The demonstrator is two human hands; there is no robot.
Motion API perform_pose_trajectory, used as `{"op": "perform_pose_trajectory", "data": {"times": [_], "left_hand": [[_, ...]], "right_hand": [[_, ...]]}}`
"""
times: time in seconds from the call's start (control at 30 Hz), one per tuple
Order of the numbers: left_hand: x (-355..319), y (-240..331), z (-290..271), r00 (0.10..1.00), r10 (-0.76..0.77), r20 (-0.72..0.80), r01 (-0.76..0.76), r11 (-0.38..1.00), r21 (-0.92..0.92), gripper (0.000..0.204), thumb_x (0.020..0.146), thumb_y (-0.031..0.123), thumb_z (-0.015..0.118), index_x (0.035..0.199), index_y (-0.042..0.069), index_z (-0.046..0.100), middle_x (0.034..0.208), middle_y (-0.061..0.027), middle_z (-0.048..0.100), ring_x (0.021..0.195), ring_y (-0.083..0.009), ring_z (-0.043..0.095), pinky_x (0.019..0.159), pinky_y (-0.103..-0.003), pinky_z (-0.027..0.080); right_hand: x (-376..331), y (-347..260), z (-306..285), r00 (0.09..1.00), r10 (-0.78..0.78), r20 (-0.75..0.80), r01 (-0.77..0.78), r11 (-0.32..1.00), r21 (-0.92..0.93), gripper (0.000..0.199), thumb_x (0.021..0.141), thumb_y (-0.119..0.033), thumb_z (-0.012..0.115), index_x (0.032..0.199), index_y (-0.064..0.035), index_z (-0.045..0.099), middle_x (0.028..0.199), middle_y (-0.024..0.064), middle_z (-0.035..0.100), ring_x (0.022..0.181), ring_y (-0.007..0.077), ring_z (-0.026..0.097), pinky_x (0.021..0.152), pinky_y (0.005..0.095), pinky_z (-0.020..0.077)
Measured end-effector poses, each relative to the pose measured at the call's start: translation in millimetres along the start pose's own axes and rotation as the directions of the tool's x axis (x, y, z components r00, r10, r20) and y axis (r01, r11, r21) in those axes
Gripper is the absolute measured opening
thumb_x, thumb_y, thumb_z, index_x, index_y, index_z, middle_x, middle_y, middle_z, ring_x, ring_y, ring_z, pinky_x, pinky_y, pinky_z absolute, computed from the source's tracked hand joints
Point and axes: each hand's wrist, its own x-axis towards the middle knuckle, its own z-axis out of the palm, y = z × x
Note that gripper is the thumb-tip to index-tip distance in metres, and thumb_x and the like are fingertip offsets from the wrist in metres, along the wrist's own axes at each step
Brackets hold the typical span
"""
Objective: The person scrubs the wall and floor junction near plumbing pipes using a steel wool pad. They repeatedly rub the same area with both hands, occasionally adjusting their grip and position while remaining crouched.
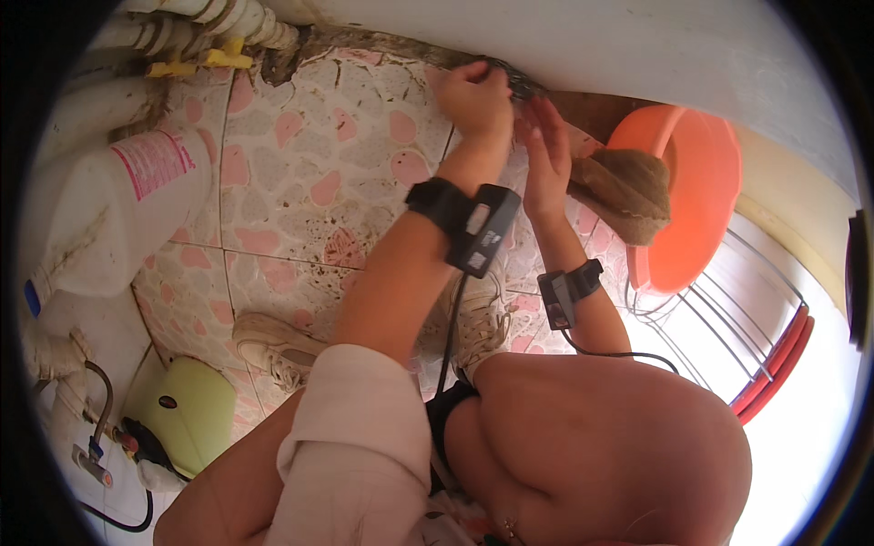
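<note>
At the foot of the white wall (637,55), my left hand (478,98) is bent with its fingers curled in. Against its fingertips lies a dark, shiny, crinkled thing (517,82), too small to name, and my left fingers partly hide their hold. Just right of it my right hand (546,150) has its fingers stretched toward the wall, close beside the dark thing, with nothing visible in its palm. A brown cloth (628,191) sits near my right hand, bunched against the orange basin (710,191).
Pink-and-grey patterned tiles (291,200) carry dark specks of dirt. White pipes with yellow valve handles (228,55) run at the upper left. A white jug (137,209) lies left, above a pale green container (187,409). A wire rack (728,309) stands at right.
</note>
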Motion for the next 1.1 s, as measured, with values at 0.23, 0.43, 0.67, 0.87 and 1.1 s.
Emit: {"op": "perform_pose_trajectory", "data": {"times": [0.23,0.43,0.67,0.87,1.1], "left_hand": [[-7.8,-14.7,12.0,0.995,-0.071,0.073,0.063,0.992,0.108,0.015,0.072,0.003,0.07,0.084,-0.005,0.063,0.072,-0.0129,0.066,0.057,-0.0204,0.063,0.055,-0.032,0.051],[-45.6,-35.1,43.5,0.957,-0.24,0.164,0.23,0.97,0.08,0.015,0.071,0.005,0.07,0.083,-0.003,0.066,0.069,-0.0134,0.066,0.06,-0.0223,0.065,0.056,-0.033,0.052],[-9.8,-10.6,14.2,0.99,-0.143,-0.016,0.141,0.984,-0.11,0.019,0.073,0.001,0.067,0.09,-0.005,0.061,0.066,-0.0134,0.064,0.056,-0.0194,0.063,0.052,-0.033,0.05],[-19.7,-22.4,22.3,0.97,-0.215,0.111,0.214,0.976,0.029,0.021,0.074,-0.003,0.068,0.094,-0.004,0.06,0.075,-0.011,0.063,0.061,-0.0178,0.06,0.055,-0.029,0.049],[-21.1,-2.8,19.6,0.947,-0.32,0.009,0.318,0.938,-0.139,0.02,0.073,-0.005,0.065,0.092,-0.005,0.06,0.072,-0.0129,0.063,0.055,-0.0199,0.061,0.05,-0.031,0.049]], "right_hand": [[2.2,-0.3,5.4,0.996,-0.02,-0.081,0.009,0.992,-0.124,0.037,0.097,-0.008,0.045,0.134,0.0003,0.042,0.132,0.0103,0.05,0.121,0.0197,0.048,0.102,0.0328,0.0381],[-10.2,1.7,-19.6,0.944,0.079,-0.321,-0.094,0.995,-0.032,0.033,0.099,-0.013,0.043,0.13,-0.0011,0.045,0.13,0.0107,0.051,0.119,0.0177,0.048,0.102,0.0301,0.0369],[-18.5,1.0,-9.7,0.986,-0.052,-0.16,0.039,0.996,-0.078,0.042,0.1,-0.017,0.043,0.137,0.0025,0.039,0.138,0.0152,0.044,0.129,0.0232,0.041,0.108,0.0344,0.032],[-11.1,-7.6,-8.2,0.981,0.04,-0.192,-0.062,0.992,-0.109,0.04,0.1,-0.016,0.043,0.135,0.0031,0.04,0.137,0.0142,0.047,0.128,0.0216,0.044,0.109,0.0332,0.032],[-17.9,-2.3,-14.4,0.981,-0.015,-0.193,0.005,0.999,-0.051,0.04,0.101,-0.017,0.041,0.135,0.0028,0.04,0.135,0.0124,0.046,0.125,0.0224,0.044,0.107,0.0369,0.035]]}}
